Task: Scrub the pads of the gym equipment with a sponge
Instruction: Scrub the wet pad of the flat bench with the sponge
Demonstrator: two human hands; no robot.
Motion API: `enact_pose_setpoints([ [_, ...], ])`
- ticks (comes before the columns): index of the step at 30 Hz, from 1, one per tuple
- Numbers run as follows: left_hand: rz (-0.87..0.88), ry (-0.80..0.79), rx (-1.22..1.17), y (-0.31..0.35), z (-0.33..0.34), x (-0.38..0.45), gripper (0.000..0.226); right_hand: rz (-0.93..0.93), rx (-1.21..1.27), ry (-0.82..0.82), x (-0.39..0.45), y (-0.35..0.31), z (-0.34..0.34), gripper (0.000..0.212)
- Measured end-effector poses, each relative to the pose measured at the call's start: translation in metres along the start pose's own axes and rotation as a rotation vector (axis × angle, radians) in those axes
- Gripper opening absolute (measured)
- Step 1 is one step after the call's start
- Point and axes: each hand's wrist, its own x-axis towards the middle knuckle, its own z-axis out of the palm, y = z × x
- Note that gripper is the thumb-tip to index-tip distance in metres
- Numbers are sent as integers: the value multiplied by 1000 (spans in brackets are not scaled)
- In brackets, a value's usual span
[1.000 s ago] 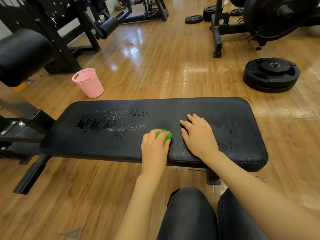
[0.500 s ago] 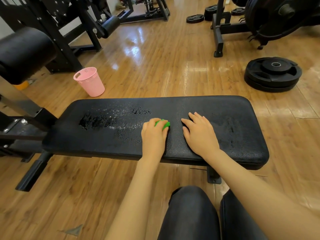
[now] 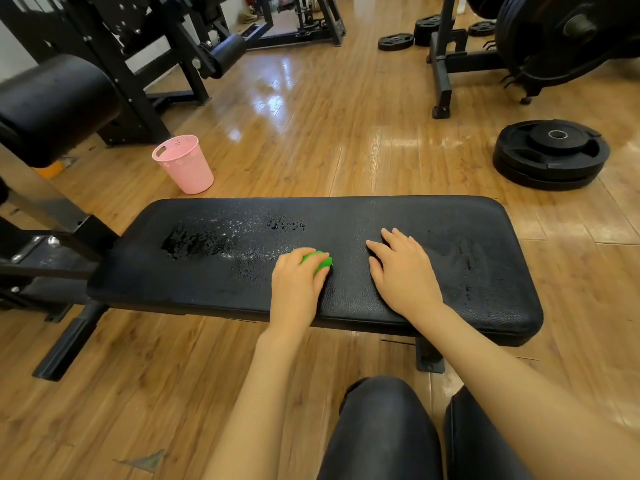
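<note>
On the bench pad: a green sponge (image 3: 318,262) sits near the middle of the black padded bench (image 3: 346,292), which serves here as the table.
Left grip: the left hand (image 3: 297,285) is curled over the sponge and presses it to the pad; only the sponge's far right edge shows past the fingers.
Right grip: the right hand (image 3: 403,271) lies flat on the pad just right of the sponge, fingers straight and spread, holding nothing; a narrow strip of bare vinyl separates it from the sponge.
Pad surface: a wet patch (image 3: 221,242) with beads of water spreads from the sponge toward the pad's left end; fainter damp streaks (image 3: 467,265) show right of the right hand.
Person: dark-trousered knees (image 3: 384,431) show at the near edge, in front of the bench.
Floor: glossy wooden planks (image 3: 311,133) catching window light.
Beyond the bench: a pink plastic basket (image 3: 185,164) stands on the floor just behind the pad's left part; a stack of black weight plates (image 3: 550,154) lies on the floor to the right, well apart from the bench.
Left side: a thick black roller pad (image 3: 55,105) on a machine frame, close to the bench's left end.
Far back: black machine frames (image 3: 446,64) and more plates (image 3: 395,41) on the floor.
</note>
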Motion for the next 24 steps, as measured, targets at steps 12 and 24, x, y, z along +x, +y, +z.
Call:
enact_pose_setpoints([
  [12, -35, -2, -36, -4, -18, -31, 23, 12, -7, -25, 0, -1, -2, 36],
  [24, -194, -58, -58, -43, 0, 60, 25, -32, 61, -51, 63, -41, 13, 37],
])
